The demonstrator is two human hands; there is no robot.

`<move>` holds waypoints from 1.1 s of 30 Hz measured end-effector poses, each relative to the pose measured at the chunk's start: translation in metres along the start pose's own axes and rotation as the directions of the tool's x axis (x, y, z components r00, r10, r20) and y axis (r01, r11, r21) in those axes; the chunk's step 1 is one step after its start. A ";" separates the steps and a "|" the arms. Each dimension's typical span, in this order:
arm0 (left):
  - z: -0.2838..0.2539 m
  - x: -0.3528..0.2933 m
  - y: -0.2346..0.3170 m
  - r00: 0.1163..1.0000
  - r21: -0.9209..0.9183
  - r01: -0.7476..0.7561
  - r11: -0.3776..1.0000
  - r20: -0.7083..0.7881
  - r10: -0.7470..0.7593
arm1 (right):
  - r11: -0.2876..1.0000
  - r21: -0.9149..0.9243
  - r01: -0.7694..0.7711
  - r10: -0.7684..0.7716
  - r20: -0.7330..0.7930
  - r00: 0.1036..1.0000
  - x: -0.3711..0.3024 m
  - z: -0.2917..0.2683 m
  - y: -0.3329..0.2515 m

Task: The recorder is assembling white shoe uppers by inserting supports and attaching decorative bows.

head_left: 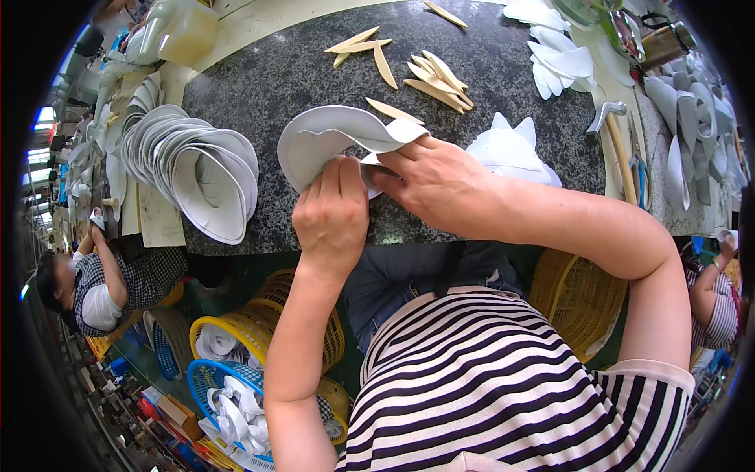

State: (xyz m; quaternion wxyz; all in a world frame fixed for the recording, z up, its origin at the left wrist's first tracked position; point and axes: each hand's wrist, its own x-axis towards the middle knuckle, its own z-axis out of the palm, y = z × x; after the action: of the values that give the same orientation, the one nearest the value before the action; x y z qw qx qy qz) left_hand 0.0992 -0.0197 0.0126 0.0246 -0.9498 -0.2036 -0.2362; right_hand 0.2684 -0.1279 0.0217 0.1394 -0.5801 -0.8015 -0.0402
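Note:
A white, curved, leather-like piece (326, 130), shaped like a shoe upper, is held up over the dark speckled tabletop, its band arching round an opening. My left hand (334, 204) has its fingers curled over the near edge of the piece. At the right end, my right hand (432, 181) pinches the edge, with its thumb and fingertips close to the left fingers. Part of the near edge is hidden behind both hands. Left of my hands lies a fanned stack of similar white curved pieces (208, 189). Several pale tan, pointed strips (436, 79) are scattered beyond the held piece.
Flat white cut pieces (511, 149) lie beside my right wrist, and more (560, 63) at the far right. A hammer (617, 141) and blue-handled scissors (641, 177) rest at the right edge. Baskets (236, 330) stand below on the left. Another person (102, 291) works at far left.

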 end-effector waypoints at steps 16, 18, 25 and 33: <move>-0.002 0.003 -0.001 1.000 -0.055 0.000 0.998 -0.010 0.000 | 0.998 0.022 -0.054 0.055 -0.055 0.997 0.007 0.004 0.002; 0.000 0.003 -0.002 0.999 -0.046 -0.016 0.999 -0.033 0.014 | 0.998 0.004 -0.063 0.063 -0.027 0.998 0.010 0.004 0.003; 0.002 -0.004 0.002 0.998 -0.069 -0.018 0.997 -0.069 0.014 | 0.993 -0.116 -0.023 0.027 0.030 0.999 0.009 0.002 -0.003; -0.013 -0.012 0.000 0.972 -0.042 -0.158 0.987 0.171 0.163 | 0.981 0.174 0.081 -0.088 0.033 0.996 -0.014 -0.014 0.009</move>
State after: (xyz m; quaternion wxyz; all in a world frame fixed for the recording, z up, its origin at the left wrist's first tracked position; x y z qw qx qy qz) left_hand 0.0837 -0.0260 0.0188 0.0124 -0.9804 -0.1241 -0.1523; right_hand 0.2831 -0.1416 0.0307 0.1712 -0.5320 -0.8285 0.0352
